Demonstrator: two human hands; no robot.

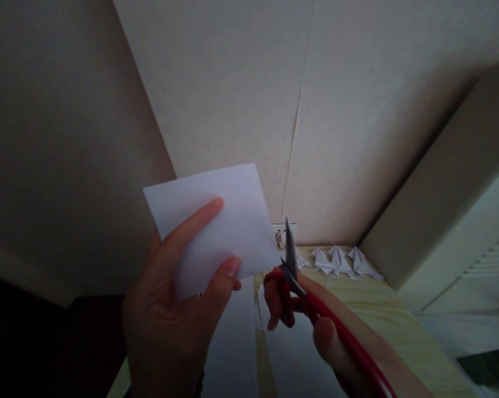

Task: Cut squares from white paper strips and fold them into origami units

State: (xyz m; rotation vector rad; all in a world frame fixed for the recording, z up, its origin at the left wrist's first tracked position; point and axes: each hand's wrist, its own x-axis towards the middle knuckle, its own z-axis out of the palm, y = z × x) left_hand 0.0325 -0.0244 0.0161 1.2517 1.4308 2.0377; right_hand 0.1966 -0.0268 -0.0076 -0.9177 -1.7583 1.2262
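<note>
From the head view: pinching the nearly square paper (237,221) in the left hand (166,309), with thumb and forefinger on its near face. Gripping red scissors (318,307) in the right hand (353,329), with fingers curled around the handles. Slanting up-left to parted blades (290,249), just beside the paper's lower right corner; cannot tell whether touching.

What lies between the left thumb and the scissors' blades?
In the head view, white paper, held by the left hand; one corner points toward the scissors.
</note>
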